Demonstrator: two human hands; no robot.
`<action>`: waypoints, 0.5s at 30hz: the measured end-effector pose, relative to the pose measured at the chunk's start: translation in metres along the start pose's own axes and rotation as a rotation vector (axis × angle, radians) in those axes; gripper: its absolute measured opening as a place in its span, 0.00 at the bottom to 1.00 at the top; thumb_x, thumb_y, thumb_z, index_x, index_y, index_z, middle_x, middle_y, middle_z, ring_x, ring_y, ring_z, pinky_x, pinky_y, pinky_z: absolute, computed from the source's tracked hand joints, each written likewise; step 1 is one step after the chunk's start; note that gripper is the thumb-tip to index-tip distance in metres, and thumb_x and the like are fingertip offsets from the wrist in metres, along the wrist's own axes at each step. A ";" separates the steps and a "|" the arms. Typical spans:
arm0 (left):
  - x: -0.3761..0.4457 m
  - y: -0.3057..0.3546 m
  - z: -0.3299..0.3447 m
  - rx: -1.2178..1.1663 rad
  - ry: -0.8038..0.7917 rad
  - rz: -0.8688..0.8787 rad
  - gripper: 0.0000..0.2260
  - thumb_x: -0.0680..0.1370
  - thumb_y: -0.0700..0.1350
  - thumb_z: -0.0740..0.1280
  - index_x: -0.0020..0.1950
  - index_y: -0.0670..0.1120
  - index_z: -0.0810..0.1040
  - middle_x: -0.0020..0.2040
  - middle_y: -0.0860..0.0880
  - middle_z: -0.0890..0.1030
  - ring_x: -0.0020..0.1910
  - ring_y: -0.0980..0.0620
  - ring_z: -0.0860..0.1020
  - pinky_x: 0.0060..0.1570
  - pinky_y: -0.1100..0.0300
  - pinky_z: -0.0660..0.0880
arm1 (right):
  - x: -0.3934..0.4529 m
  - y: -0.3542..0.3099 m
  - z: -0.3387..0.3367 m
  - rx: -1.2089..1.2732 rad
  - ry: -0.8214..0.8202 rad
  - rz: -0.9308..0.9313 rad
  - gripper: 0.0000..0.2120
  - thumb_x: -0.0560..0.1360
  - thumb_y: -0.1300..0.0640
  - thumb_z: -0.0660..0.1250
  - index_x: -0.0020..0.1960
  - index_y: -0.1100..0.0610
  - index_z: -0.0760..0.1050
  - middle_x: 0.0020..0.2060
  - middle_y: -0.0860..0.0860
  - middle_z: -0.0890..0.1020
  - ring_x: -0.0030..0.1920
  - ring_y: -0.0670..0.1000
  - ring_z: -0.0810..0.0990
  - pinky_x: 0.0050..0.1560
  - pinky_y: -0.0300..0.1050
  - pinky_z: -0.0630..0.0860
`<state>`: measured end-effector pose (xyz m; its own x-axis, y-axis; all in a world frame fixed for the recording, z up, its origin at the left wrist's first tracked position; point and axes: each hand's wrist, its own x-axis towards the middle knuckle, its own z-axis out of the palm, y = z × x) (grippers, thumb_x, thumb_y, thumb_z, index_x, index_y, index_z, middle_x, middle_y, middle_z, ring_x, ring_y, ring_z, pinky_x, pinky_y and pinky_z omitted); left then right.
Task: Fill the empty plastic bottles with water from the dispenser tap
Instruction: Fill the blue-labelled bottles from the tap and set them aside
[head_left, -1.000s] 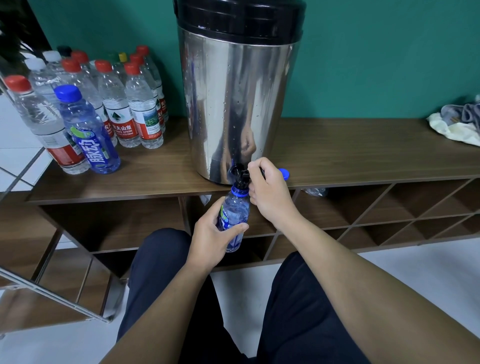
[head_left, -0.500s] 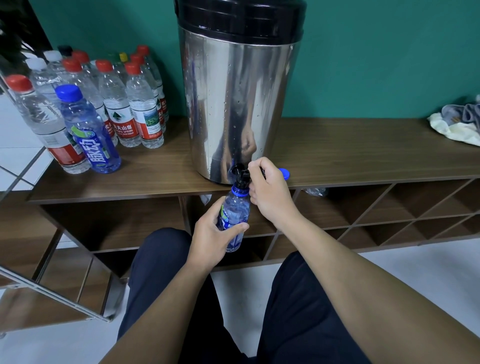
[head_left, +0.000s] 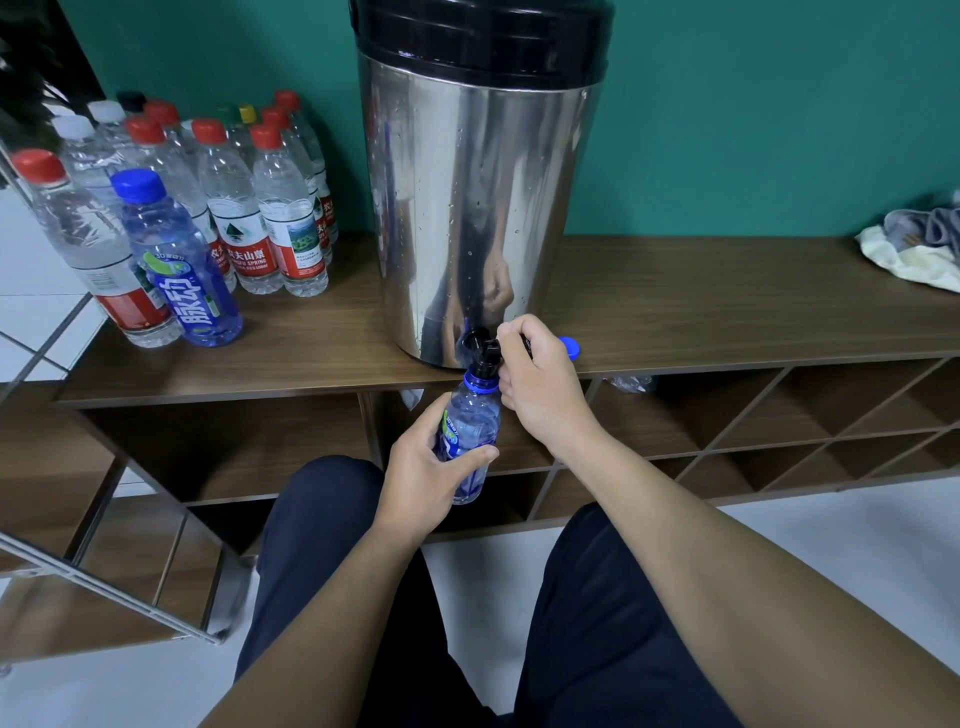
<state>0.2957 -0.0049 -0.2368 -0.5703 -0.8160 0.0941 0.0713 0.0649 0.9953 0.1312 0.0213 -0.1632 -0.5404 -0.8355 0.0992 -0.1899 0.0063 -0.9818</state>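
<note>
I am holding the bottle upright in my left hand, its long axis running straight up so the mouth is sitting directly under the tap. My right hand is gripping the tap lever just above and right of the neck, at the counter edge.

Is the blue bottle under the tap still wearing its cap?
No: the blue bottle, gripped by the left hand, has its open neck at the tap, and a loose blue cap lies on the shelf beside the right hand.
</note>
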 end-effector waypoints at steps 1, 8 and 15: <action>0.000 0.000 0.000 -0.007 0.001 -0.002 0.28 0.77 0.35 0.82 0.70 0.57 0.81 0.64 0.52 0.88 0.67 0.49 0.85 0.73 0.41 0.79 | 0.000 0.000 0.000 -0.002 0.001 0.000 0.16 0.89 0.46 0.62 0.43 0.48 0.70 0.29 0.43 0.69 0.31 0.49 0.67 0.34 0.49 0.64; 0.000 0.000 0.000 0.005 0.000 0.001 0.28 0.76 0.36 0.83 0.71 0.56 0.81 0.65 0.52 0.88 0.67 0.50 0.85 0.73 0.42 0.80 | -0.001 -0.002 0.000 -0.004 0.003 0.003 0.16 0.89 0.46 0.62 0.42 0.46 0.70 0.28 0.43 0.69 0.31 0.48 0.67 0.34 0.49 0.65; 0.000 -0.001 -0.001 0.007 0.003 0.005 0.27 0.77 0.36 0.83 0.70 0.56 0.81 0.64 0.51 0.88 0.66 0.48 0.86 0.73 0.39 0.79 | 0.000 0.000 0.001 -0.005 0.002 0.001 0.16 0.88 0.46 0.61 0.42 0.46 0.69 0.28 0.43 0.69 0.31 0.48 0.67 0.34 0.49 0.65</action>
<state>0.2961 -0.0054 -0.2374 -0.5676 -0.8174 0.0989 0.0680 0.0732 0.9950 0.1320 0.0208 -0.1634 -0.5424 -0.8343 0.0987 -0.1935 0.0097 -0.9811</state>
